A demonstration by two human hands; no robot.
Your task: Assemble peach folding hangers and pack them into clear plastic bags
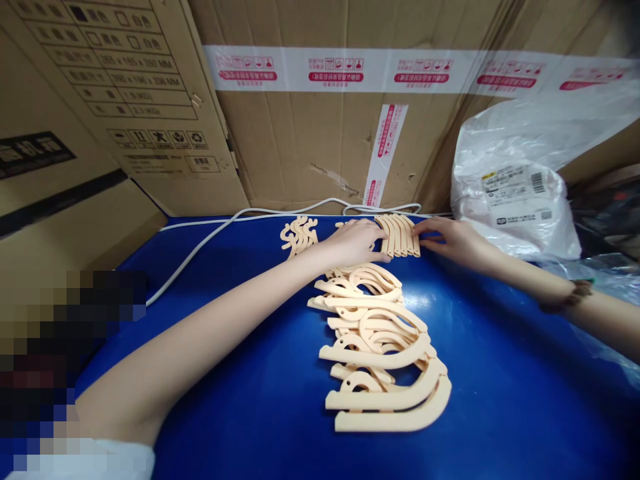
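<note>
At the back of the blue table, a row of beige curved pieces that look like hanger arms [399, 235] lies side by side. My left hand [356, 240] has its fingertips and thumb against the row's left side. On the opposite side, my right hand [457, 243] grips the row's edge with fingers and thumb. Between my forearms and nearer to me spreads an overlapping pile of larger beige hanger arms [385, 360], with rounded pieces among them. A small heap of beige hooks [300, 235] sits left of my left hand. Some beige bits behind that hand are partly hidden.
Cardboard boxes [300, 147] wall off the back and left of the blue table [240, 413]. A white cable [195, 257] runs along the left and rear edge. At the back right stands a white plastic bag [515, 193], with clear plastic film beside it.
</note>
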